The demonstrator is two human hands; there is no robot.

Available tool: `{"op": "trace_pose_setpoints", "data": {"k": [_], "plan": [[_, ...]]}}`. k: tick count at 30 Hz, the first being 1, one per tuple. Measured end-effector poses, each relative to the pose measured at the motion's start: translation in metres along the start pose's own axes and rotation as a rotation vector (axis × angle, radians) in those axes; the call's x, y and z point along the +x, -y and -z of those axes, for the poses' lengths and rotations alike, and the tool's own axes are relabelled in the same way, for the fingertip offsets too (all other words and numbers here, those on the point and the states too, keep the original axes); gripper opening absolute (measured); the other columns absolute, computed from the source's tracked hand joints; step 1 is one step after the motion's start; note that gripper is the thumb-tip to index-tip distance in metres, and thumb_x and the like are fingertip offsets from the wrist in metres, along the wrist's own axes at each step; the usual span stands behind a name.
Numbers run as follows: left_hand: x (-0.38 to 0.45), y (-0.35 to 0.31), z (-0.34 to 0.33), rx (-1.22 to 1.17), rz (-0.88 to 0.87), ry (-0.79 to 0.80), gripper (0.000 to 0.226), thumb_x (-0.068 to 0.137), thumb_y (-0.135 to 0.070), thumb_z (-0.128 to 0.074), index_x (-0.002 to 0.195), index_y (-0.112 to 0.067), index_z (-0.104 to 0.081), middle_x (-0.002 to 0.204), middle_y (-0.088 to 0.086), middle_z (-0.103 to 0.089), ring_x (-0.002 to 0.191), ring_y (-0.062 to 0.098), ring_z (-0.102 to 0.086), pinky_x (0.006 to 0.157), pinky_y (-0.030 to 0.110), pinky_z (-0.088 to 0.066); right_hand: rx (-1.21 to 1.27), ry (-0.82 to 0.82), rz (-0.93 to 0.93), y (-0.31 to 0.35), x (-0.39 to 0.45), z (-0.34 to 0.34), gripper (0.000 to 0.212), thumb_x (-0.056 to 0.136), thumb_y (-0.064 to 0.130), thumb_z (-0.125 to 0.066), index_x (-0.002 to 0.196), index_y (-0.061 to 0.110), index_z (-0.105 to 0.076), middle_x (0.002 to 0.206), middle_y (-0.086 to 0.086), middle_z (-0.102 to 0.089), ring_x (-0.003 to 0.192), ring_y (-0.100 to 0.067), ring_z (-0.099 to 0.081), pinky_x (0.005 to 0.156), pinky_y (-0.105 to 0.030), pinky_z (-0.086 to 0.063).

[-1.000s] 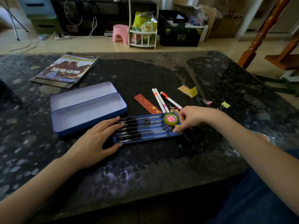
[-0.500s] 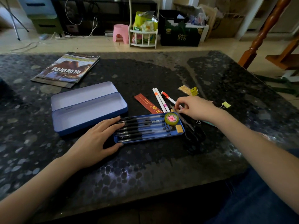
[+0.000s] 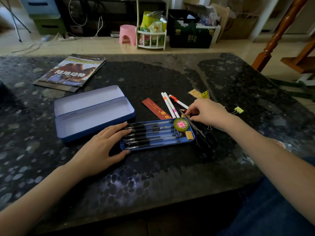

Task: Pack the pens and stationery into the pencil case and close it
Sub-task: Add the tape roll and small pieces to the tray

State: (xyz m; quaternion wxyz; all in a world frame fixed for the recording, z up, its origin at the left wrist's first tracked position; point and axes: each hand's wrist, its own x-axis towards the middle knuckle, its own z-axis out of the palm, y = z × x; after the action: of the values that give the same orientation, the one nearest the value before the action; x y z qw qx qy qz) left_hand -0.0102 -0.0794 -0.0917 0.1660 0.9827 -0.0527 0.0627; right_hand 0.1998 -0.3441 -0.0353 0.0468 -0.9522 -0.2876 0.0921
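Note:
The open blue pencil case (image 3: 92, 114) lies left of centre on the table. In front of it a blue inner tray (image 3: 157, 148) holds several black pens, a green tape roll (image 3: 181, 124) and a tan eraser (image 3: 189, 135). My left hand (image 3: 102, 147) rests flat against the tray's left end. Just behind the tray's right end, my right hand (image 3: 208, 113) pinches a short brown pencil (image 3: 183, 111) with thumb and forefinger. Black scissors (image 3: 202, 135) lie under that hand. Two white pens (image 3: 168, 104), an orange-capped marker (image 3: 177, 101) and a red ruler (image 3: 156, 109) lie loose.
A yellow binder clip (image 3: 238, 110) lies right of my right hand, and another clip (image 3: 209, 128) shows under the wrist. Small yellow packets (image 3: 199, 94) sit behind the pens. A magazine (image 3: 71, 72) lies at the back left of the dark stone table (image 3: 153, 176).
My right hand left the tray's right end, where the eraser now lies, and moved back and right to the loose items. It now pinches the short pencil. My left hand stayed put.

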Motion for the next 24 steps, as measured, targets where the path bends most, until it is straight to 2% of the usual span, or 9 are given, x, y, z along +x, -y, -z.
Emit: {"op": "trace_pose_setpoints", "data": {"k": [5, 8, 11, 15, 19, 24], "plan": [[0.0002, 0.0004, -0.0002, 0.004, 0.002, 0.008, 0.074, 0.077, -0.069, -0.032, 0.141, -0.034, -0.035, 0.146, -0.023, -0.021, 0.129, -0.007, -0.020, 0.108, 0.022, -0.021, 0.006, -0.027, 0.006, 0.0012, 0.0002, -0.0044, 0.019, 0.083, 0.026, -0.068, 0.101, 0.031, -0.064, 0.102, 0.009, -0.057, 0.094, -0.010, -0.057, 0.075, -0.034, -0.054], [0.0004, 0.0001, 0.0000, 0.003, 0.002, 0.008, 0.074, 0.076, -0.069, -0.032, 0.141, -0.034, -0.036, 0.146, -0.023, -0.021, 0.128, -0.007, -0.019, 0.107, 0.020, -0.019, -0.002, -0.056, -0.037, 0.0018, -0.0001, -0.0041, 0.021, 0.082, 0.025, -0.069, 0.101, 0.028, -0.061, 0.105, 0.007, -0.058, 0.092, -0.011, -0.056, 0.071, -0.030, -0.050], [-0.0001, 0.0001, 0.0003, 0.002, 0.000, 0.009, 0.073, 0.076, -0.069, -0.032, 0.141, -0.035, -0.035, 0.146, -0.023, -0.021, 0.128, -0.008, -0.019, 0.107, 0.019, -0.019, -0.049, -0.097, -0.088, 0.0021, -0.0015, -0.0013, 0.024, 0.083, 0.024, -0.067, 0.105, 0.026, -0.058, 0.109, 0.004, -0.059, 0.098, -0.016, -0.058, 0.074, -0.033, -0.048], [0.0002, 0.0006, 0.0003, 0.000, -0.002, 0.007, 0.073, 0.076, -0.070, -0.032, 0.141, -0.035, -0.035, 0.146, -0.023, -0.021, 0.128, -0.008, -0.019, 0.107, 0.020, -0.019, -0.139, -0.157, -0.085, 0.0023, -0.0028, -0.0013, 0.022, 0.086, 0.022, -0.063, 0.106, 0.022, -0.055, 0.112, 0.001, -0.057, 0.098, -0.021, -0.058, 0.068, -0.032, -0.040], [0.0007, 0.0014, -0.0006, 0.010, 0.000, 0.010, 0.074, 0.076, -0.071, -0.032, 0.141, -0.036, -0.034, 0.145, -0.025, -0.019, 0.128, -0.009, -0.018, 0.108, 0.019, -0.019, -0.110, -0.162, -0.071, 0.0023, -0.0022, -0.0050, 0.021, 0.086, 0.015, -0.061, 0.102, 0.023, -0.050, 0.102, 0.001, -0.058, 0.082, -0.018, -0.053, 0.066, -0.034, -0.042], [0.0000, 0.0003, -0.0006, 0.005, -0.002, 0.001, 0.074, 0.076, -0.071, -0.032, 0.141, -0.035, -0.035, 0.145, -0.024, -0.021, 0.130, -0.006, -0.020, 0.107, 0.020, -0.020, 0.045, -0.196, -0.068, -0.0036, -0.0017, -0.0079, 0.018, 0.085, 0.010, -0.059, 0.090, 0.024, -0.050, 0.085, 0.005, -0.056, 0.083, -0.019, -0.057, 0.067, -0.035, -0.048]]}}
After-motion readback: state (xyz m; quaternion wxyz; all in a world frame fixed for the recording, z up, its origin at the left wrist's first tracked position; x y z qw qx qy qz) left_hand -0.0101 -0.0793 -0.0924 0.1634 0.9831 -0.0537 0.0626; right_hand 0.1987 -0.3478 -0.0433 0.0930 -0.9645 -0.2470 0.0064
